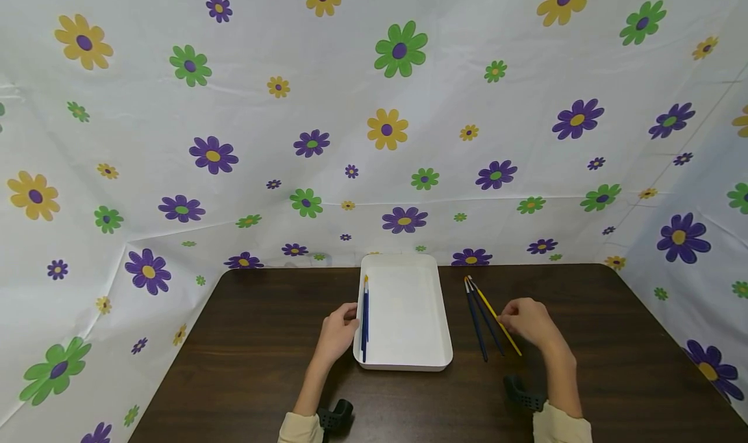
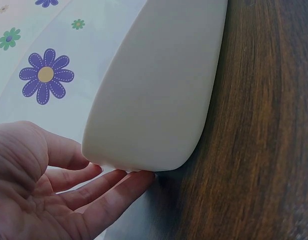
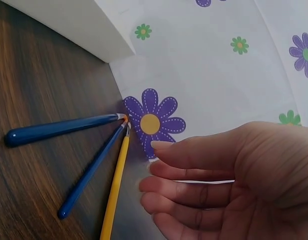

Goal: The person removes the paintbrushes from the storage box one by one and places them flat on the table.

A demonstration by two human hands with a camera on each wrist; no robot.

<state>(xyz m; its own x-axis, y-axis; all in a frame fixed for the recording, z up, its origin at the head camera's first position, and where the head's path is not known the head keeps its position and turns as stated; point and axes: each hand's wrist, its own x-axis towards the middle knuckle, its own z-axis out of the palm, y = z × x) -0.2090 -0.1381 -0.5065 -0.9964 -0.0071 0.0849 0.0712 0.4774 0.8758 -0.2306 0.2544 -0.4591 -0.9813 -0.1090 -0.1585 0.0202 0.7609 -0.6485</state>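
Touching white tray (image 1: 406, 313) with relaxed left hand (image 1: 337, 332), gripping nothing | hovering near yellow paintbrush (image 1: 488, 306) with loosely curved, empty right hand (image 1: 530, 321)

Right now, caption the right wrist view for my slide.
Right hand near a yellow brush and two blue brushes on a table.

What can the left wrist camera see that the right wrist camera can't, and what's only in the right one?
Only the left wrist view shows the person's bare left hand, its fingertips at the tray's edge.

Only the right wrist view shows the bare right hand and three slim paintbrushes on the table: a thick-handled blue paintbrush, a thinner blue paintbrush and a yellow-handled paintbrush.

Both show part of the smooth white tray, the dark brown wood-grain table and the white cloth printed with purple and green flowers.
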